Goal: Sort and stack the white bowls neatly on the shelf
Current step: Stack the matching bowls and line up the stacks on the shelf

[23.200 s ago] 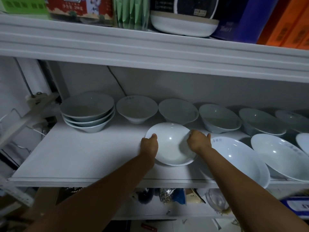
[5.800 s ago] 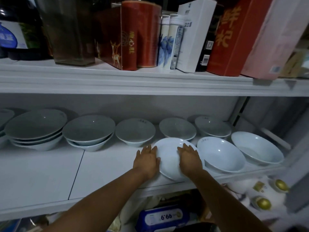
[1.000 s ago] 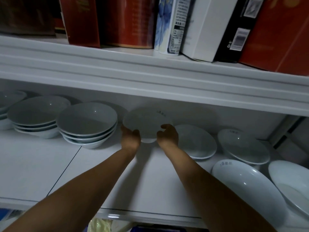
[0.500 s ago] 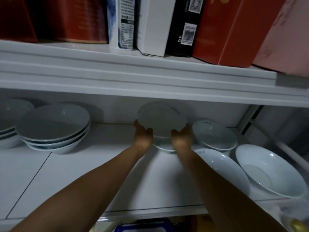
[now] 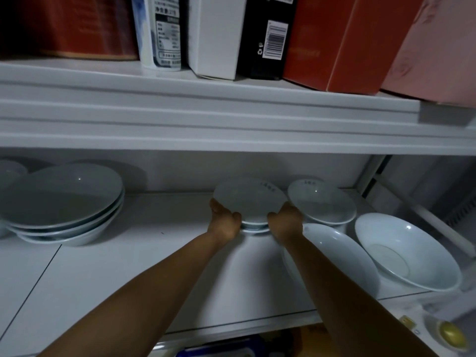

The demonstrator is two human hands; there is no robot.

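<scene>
White shelf (image 5: pixel 144 274), dim light: left hand (image 5: pixel 224 220) and right hand (image 5: pixel 286 222) clasping small bowl (image 5: pixel 249 199) by opposite rims over lower bowl (image 5: pixel 253 229); glazed, slippery, chip-prone, probably fairly light

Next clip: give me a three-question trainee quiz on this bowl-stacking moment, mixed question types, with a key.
1. True or false: both the left hand and the right hand grip the small white ceramic bowl.
2. Multiple choice: the held bowl is directly above
A. a bare patch of shelf
B. another small white bowl
C. the stack of wide white bowls at the left
3. Fill in: the two large white bowls at the front right lie ____ (stacked / side by side).

Key: 1 true; 2 B; 3 side by side.
</scene>
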